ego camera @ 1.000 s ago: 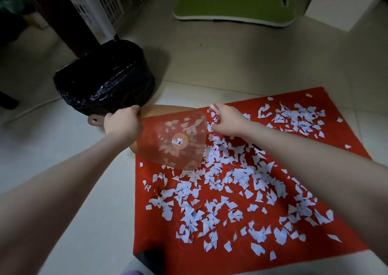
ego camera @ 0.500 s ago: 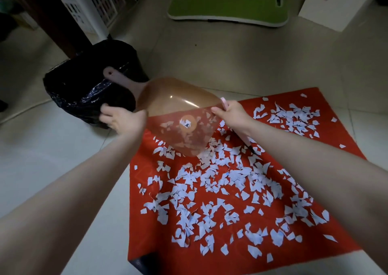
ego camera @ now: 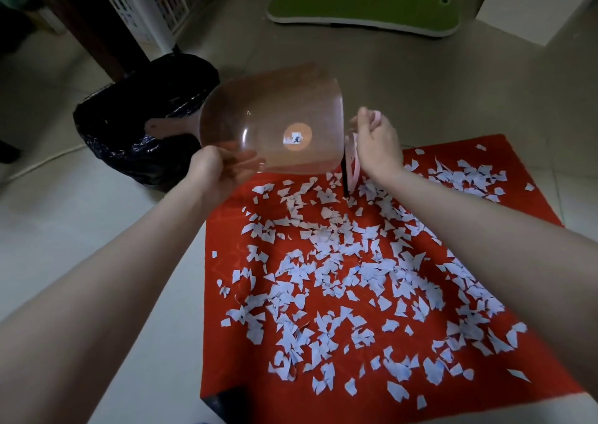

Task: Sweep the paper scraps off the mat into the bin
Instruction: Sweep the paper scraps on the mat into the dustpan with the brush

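A red mat (ego camera: 223, 297) lies on the floor, covered with several white paper scraps (ego camera: 326, 262). My left hand (ego camera: 215, 173) grips the lower edge of a clear brownish plastic dustpan (ego camera: 275, 116), raised and tipped, its handle pointing left over the bin (ego camera: 136, 122), which is lined with a black bag. The pan looks empty apart from a round label. My right hand (ego camera: 377, 142) is closed on a small pink brush (ego camera: 351, 165) that hangs down beside the pan's right edge, above the mat's far edge.
A green board (ego camera: 362, 0) lies on the floor at the back. A white box (ego camera: 543, 3) stands at the back right. A white lattice rack (ego camera: 155, 0) and a dark post stand behind the bin. Pale tiles surround the mat.
The dustpan has risen off the mat and swung over the bin, and the scraps seen in it earlier are gone. My right hand lifted with the brush.
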Available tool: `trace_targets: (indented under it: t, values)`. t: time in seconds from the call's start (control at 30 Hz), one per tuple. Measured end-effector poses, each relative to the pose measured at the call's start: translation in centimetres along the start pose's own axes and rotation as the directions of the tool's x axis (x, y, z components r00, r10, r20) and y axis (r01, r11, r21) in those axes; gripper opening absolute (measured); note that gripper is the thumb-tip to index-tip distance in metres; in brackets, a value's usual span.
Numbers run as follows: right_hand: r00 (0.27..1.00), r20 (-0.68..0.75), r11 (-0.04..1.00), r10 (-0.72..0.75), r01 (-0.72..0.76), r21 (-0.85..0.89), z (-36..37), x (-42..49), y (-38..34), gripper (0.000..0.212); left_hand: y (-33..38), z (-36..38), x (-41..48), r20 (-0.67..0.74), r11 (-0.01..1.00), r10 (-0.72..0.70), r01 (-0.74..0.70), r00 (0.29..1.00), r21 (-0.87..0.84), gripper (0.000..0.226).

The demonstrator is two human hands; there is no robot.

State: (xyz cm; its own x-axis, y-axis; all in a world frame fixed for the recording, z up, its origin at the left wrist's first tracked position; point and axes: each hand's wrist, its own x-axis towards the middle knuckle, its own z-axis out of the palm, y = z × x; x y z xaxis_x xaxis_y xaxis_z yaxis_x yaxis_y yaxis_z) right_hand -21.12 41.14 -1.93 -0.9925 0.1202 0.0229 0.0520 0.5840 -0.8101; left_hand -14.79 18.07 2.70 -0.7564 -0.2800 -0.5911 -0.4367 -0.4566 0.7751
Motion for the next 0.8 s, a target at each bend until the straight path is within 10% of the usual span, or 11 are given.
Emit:
trace_targets:
  t: [0.2,0.4,0.8]
  values:
    - [0.998,0.019,0.994,0.058,-0.060,0.096,1.6,0.4,0.0,0.054,0.7,0.6,0.3,0.002,1.000,0.000,0.000,1.000,0.000,0.039]
    - [0.992,0.113,0.996,0.063,-0.070,0.062,1.2,1.1,1.1,0.008,-0.4,2.3,0.7,0.015,0.999,-0.048,0.048,0.999,0.007,0.039]
    - [0.921,0.338,0.890,0.192,-0.309,0.336,10.0,-3.1,-2.4,0.012,1.4,2.5,1.5,0.004,0.994,0.027,-0.027,1.000,-0.109,0.041]
